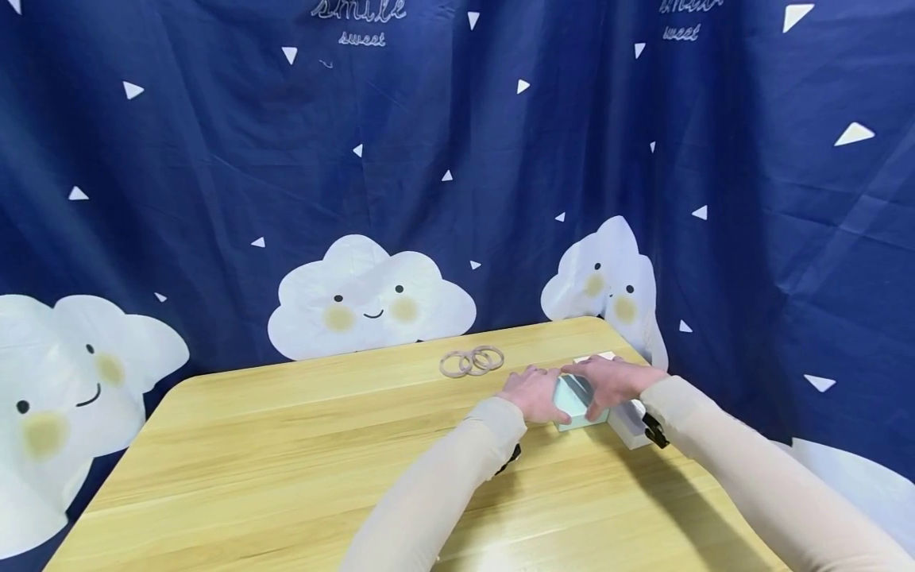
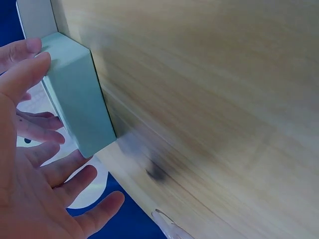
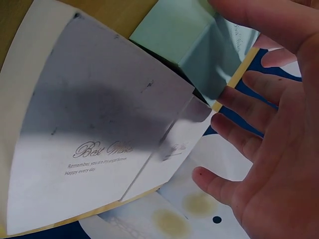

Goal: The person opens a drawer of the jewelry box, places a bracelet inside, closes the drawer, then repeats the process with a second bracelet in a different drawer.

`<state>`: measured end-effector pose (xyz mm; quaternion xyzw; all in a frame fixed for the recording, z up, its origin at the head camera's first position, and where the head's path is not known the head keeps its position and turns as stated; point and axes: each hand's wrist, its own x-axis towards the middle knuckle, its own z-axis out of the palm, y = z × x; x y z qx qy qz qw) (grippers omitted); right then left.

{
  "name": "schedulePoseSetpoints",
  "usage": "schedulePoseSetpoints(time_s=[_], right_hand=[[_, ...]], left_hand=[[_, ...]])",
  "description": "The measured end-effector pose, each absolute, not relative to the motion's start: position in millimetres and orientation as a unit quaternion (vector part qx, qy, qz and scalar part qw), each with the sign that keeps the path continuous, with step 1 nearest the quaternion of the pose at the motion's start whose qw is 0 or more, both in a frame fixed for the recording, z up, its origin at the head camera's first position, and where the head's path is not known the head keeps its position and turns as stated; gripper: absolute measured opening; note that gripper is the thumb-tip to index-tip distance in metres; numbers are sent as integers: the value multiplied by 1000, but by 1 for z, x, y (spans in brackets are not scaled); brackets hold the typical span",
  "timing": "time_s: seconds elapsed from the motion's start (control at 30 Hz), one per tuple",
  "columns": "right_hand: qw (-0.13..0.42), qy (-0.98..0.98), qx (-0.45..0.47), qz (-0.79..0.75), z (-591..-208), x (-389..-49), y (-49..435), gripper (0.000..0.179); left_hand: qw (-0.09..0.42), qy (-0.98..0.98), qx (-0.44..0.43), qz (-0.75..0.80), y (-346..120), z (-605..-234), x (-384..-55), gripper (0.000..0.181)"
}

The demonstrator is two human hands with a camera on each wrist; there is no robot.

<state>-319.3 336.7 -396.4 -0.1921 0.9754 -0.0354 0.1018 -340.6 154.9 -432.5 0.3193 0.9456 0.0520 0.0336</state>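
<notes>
A mint-green box [image 1: 582,419] rests on the table, seen at close range in the left wrist view [image 2: 79,94]. My left hand [image 1: 534,395] spans its left end, thumb on the near side and fingers toward the far side. From the right, my right hand [image 1: 608,383] grips the same box with thumb and fingers apart. Some of its fingers overlap the box's far edge in the right wrist view. Directly right of it lies a larger white box [image 3: 99,114] with "Best Wishes" lettering, partly under my right hand and wrist.
Several pale rings [image 1: 472,362] lie overlapping near the back edge of the wooden table [image 1: 286,445]. Behind the table hangs a dark blue curtain [image 1: 400,183] with smiling clouds and white triangles. The white box sits close to the table's right edge.
</notes>
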Motion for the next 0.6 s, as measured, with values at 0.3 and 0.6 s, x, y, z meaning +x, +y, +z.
schedulePoseSetpoints(time_s=[0.3,0.6], right_hand=[[91,976,-195,-36,-397,-318,337,96],[86,976,-199,-34,-394,-315,335,94]], left_hand=[[18,944,324,53,152,-433,-341,85],[6,943,329,48,147,-430,-340,82]])
